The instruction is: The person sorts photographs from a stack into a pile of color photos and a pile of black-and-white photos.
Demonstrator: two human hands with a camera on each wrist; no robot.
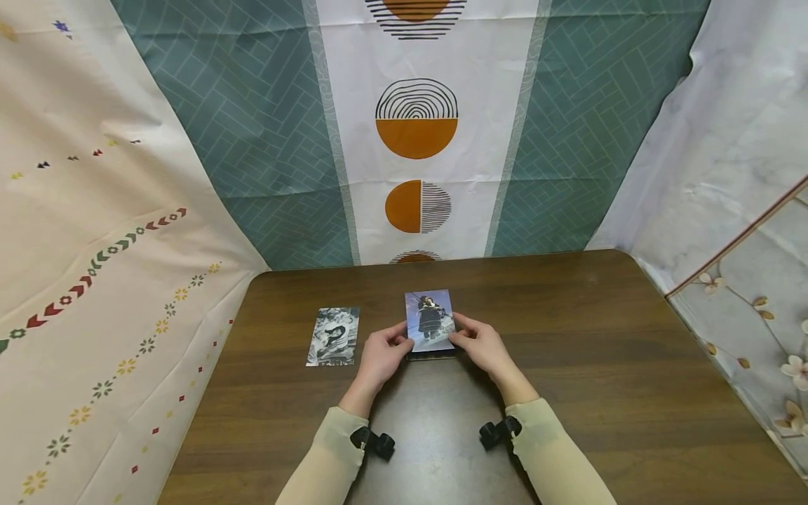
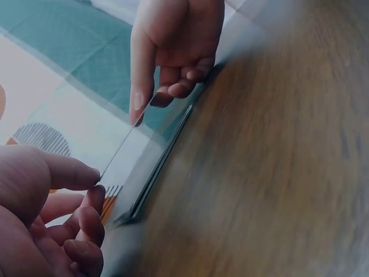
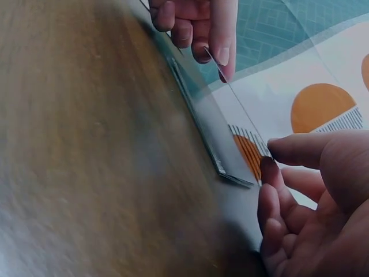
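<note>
Both hands hold a photo print (image 1: 431, 319) of a dark-clothed figure against a bluish background, one hand at each side edge. My left hand (image 1: 381, 353) pinches its lower left side between thumb and fingers. On the opposite side, my right hand (image 1: 485, 345) pinches it the same way. In both wrist views the print appears edge-on as a thin line, raised off the table. Beneath it lies a thin stack of prints (image 2: 162, 164), mostly covered by the held one in the head view. A black-and-white photo print (image 1: 333, 337) lies flat left of my left hand.
The brown wooden table (image 1: 568, 330) extends around the prints, with a bright reflection in front of them. Behind its far edge hangs a patterned curtain (image 1: 265, 140). Light cloths hang on the left and right. Each wrist wears a black camera mount (image 1: 372, 442).
</note>
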